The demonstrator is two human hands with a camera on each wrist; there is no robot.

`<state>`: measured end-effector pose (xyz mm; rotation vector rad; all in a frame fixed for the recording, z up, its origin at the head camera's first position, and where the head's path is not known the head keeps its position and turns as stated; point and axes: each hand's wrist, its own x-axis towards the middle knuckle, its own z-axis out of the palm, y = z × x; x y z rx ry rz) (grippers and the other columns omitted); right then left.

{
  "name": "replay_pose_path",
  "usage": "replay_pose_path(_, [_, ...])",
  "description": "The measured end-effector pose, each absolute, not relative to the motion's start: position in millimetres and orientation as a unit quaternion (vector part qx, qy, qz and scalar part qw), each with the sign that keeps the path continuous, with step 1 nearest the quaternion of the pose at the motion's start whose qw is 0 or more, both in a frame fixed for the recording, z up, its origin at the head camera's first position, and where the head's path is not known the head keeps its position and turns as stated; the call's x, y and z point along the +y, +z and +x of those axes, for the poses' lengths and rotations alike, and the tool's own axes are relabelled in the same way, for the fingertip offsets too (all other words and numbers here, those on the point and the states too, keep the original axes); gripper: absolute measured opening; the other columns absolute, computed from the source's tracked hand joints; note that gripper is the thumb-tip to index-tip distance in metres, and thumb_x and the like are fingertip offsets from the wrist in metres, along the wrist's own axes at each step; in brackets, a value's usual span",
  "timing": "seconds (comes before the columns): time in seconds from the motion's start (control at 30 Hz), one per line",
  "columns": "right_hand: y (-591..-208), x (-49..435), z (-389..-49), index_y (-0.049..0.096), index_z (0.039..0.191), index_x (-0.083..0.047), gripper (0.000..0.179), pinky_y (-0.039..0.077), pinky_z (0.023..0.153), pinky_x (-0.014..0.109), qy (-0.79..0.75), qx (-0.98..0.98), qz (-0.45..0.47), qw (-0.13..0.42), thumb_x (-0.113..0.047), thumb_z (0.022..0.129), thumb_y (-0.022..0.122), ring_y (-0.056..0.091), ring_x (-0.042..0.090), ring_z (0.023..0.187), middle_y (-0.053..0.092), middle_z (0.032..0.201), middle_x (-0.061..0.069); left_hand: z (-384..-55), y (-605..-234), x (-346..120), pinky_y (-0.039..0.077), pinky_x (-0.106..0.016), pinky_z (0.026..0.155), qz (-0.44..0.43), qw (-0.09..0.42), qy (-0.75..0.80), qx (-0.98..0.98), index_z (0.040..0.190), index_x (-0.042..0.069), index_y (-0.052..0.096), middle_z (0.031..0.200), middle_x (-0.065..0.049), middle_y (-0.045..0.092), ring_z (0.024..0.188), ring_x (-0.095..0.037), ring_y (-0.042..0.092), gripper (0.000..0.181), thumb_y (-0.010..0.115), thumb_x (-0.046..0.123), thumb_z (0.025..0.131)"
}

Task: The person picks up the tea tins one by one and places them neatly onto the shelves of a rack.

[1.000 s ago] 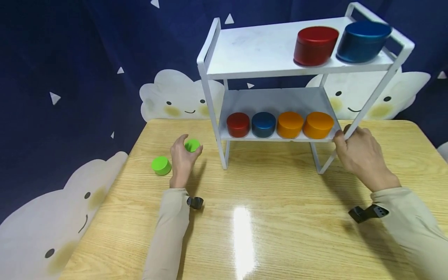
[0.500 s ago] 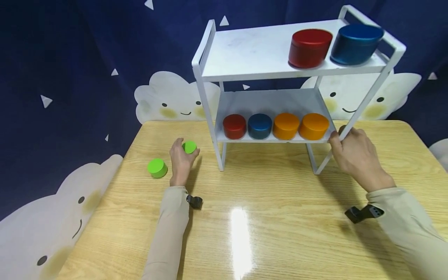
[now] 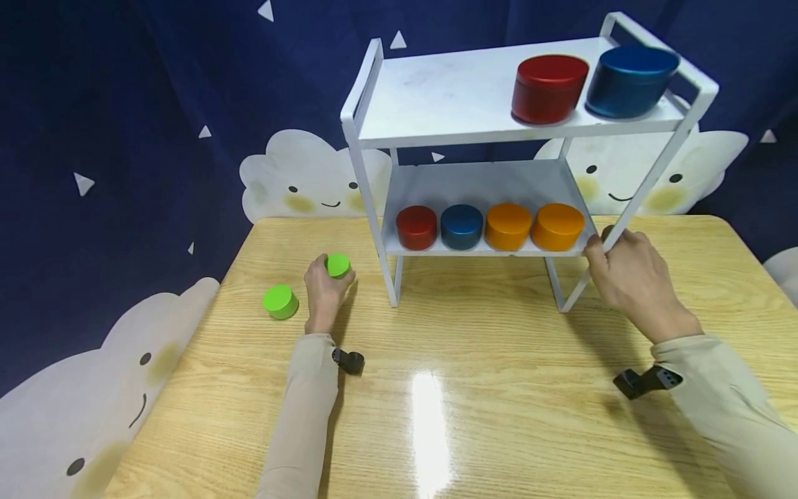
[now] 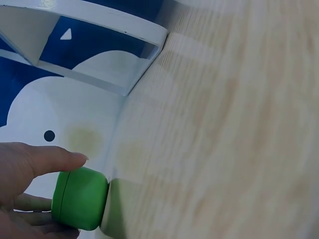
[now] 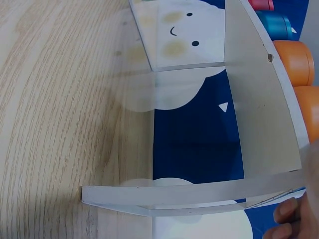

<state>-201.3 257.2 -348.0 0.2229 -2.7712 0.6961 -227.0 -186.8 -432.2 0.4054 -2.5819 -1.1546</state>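
A small round green tin [image 3: 339,265] stands on the table left of the white two-tier shelf [image 3: 445,97]. My left hand [image 3: 322,291] grips it, thumb on one side and fingers on the other; the left wrist view shows the thumb [image 4: 62,160] touching the tin [image 4: 82,199], which looks to be resting on the tabletop. Another green tin [image 3: 280,302] stands just left of that hand. At the shelf's right side, my right hand [image 3: 642,284] holds the front post near the lower tier, its thumb at the front; only some fingertips [image 5: 285,211] show in the right wrist view.
On the lower tier stand a red tin [image 3: 416,229], a blue tin [image 3: 461,227] and two orange tins [image 3: 508,227] in a row. A larger red tin [image 3: 548,90] and a larger blue tin [image 3: 632,83] sit on the top tier's right. Behind the table [image 3: 499,388] hangs a dark blue curtain.
The fingers and thumb of my left hand have drawn in around the green tin. My right hand keeps its hold on the shelf post. The head view has shifted slightly.
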Motion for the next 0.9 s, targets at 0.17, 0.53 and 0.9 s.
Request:
replay_pose_path(0.17, [-348.7, 257.2, -201.2, 0.048, 0.070, -0.004, 0.054, 0.033, 0.041, 0.037, 0.243, -0.957, 0.078, 0.136, -0.038, 0.101, 0.021, 0.048, 0.030, 0.054, 0.050, 0.065, 0.013, -227.9, -434.8, -188.5, 0.041, -0.047, 0.102, 0.147, 0.133, -0.407, -0.892, 0.135, -0.010, 0.045, 0.129, -0.028, 0.053, 0.121, -0.039, 0.050, 0.064, 0.075, 0.010, 0.082])
replay_pose_path(0.53, [-348.7, 257.4, -201.5, 0.050, 0.071, -0.003, 0.054, 0.034, 0.043, 0.038, 0.241, -0.958, 0.076, 0.136, -0.038, 0.101, 0.020, 0.049, 0.033, 0.058, 0.050, 0.066, 0.013, -229.1, -437.4, -191.1, 0.041, -0.047, 0.102, 0.157, 0.127, -0.413, -0.888, 0.134, -0.008, 0.046, 0.130, -0.027, 0.053, 0.122, -0.038, 0.050, 0.063, 0.076, 0.011, 0.082])
replay_pose_path(0.9, [-349.7, 257.2, -201.4, 0.050, 0.070, -0.004, 0.055, 0.033, 0.042, 0.037, 0.246, -0.956, 0.080, 0.141, -0.039, 0.101, 0.022, 0.050, 0.032, 0.057, 0.052, 0.066, 0.013, -224.8, -435.6, -191.4, 0.043, -0.046, 0.100, 0.154, 0.131, -0.420, -0.885, 0.130, -0.008, 0.049, 0.127, -0.028, 0.055, 0.120, -0.038, 0.053, 0.060, 0.077, 0.012, 0.081])
